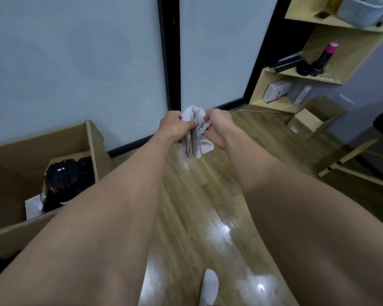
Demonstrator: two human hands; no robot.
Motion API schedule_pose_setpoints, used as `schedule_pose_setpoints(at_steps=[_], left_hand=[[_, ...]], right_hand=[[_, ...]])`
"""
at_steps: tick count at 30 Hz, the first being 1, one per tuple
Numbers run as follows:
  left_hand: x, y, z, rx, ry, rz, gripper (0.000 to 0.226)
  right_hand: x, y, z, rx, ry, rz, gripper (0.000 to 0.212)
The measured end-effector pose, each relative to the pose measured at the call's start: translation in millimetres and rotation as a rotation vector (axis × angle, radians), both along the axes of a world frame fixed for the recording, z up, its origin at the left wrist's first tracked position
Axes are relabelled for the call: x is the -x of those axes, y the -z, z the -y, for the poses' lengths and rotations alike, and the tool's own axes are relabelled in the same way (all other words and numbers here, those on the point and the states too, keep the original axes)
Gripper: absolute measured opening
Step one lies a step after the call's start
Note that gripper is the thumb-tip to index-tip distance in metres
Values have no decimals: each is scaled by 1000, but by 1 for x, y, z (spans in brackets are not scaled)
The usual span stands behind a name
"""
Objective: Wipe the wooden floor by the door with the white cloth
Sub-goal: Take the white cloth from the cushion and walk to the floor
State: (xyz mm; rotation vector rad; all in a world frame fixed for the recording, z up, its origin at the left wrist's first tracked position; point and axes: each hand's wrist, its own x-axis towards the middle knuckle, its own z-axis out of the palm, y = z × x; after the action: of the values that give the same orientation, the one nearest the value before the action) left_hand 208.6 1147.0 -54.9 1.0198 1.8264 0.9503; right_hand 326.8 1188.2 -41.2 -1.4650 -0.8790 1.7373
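A crumpled white cloth [195, 131] is bunched up between both hands, held in the air above the wooden floor [199, 195]. My left hand [175, 127] grips its left side and my right hand [218, 129] grips its right side. The cloth's lower end hangs down below the fingers. The floor beneath shows shiny patches. Just beyond stands a frosted glass door [210, 51] with a black frame.
An open cardboard box [91, 138] with dark items stands at the left. Wooden shelves [318, 74] with bottles and boxes rise at the right, a small carton [305, 123] below them. A stool leg [345, 157] reaches in at right. A white-socked foot [209, 288] shows at the bottom.
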Motion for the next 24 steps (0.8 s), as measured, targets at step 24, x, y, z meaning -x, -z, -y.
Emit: schedule_pose_setpoints(at_steps=[24], left_hand=[[189, 260, -306, 117, -767, 497, 9]], right_hand=[[207, 279, -312, -277, -864, 366, 89]])
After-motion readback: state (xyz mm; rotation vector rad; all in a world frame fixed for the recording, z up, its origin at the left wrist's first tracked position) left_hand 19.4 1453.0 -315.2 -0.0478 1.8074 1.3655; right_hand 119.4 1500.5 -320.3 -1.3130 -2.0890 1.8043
